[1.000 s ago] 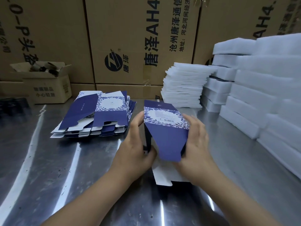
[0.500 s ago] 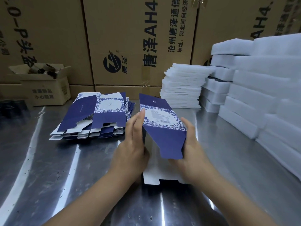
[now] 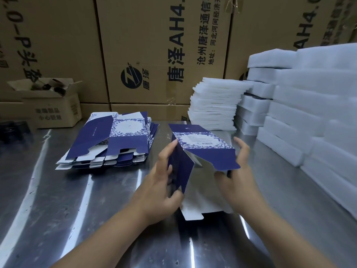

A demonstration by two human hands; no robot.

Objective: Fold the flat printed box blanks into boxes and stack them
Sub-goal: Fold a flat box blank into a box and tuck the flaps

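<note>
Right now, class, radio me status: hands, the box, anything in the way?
Copy: left hand grips box blank, left panel; right hand holds its right edge. Half opened, flaps loose. Nothing blocking; flat stack lies left.

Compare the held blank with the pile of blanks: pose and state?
The held blank is partly opened into a sleeve with its flaps spread; the pile lies flat. The left hand and right hand grip the held blank; the pile rests untouched on the table. Both share the navy and white floral print.
</note>
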